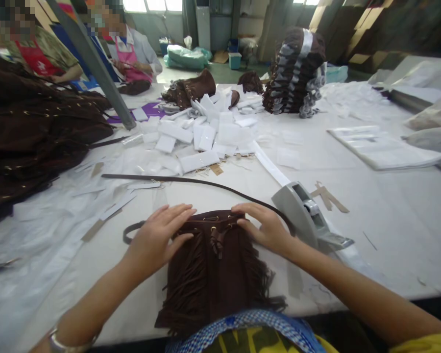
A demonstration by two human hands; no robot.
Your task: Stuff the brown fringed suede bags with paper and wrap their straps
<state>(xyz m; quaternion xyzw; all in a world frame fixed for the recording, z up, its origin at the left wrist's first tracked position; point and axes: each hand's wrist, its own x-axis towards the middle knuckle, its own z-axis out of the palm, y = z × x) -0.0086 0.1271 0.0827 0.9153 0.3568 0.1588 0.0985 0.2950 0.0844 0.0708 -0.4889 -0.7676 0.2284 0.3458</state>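
A dark brown fringed drawstring bag point(226, 264) lies flat in front of me, its gathered top edge pointing away. Small metal eyelets line the top, and a short tassel hangs at its centre. My left hand point(161, 233) rests at the bag's upper left corner, fingers stretched out and thumb apart on the front. At the upper right corner, my right hand point(266, 228) touches the rim with its fingertips, thumb and forefinger spread. A long brown strap point(191, 180) curves across the table beyond the bag and passes behind my right hand.
A grey tape dispenser point(308, 215) stands right of my right hand. Folded white packets point(206, 135) are heaped ahead. Brown bags point(33, 127) pile up at left, and a taped stack of bags point(296, 73) stands at the back. Clear plastic sleeves point(385, 147) lie at right. Two people work across the table.
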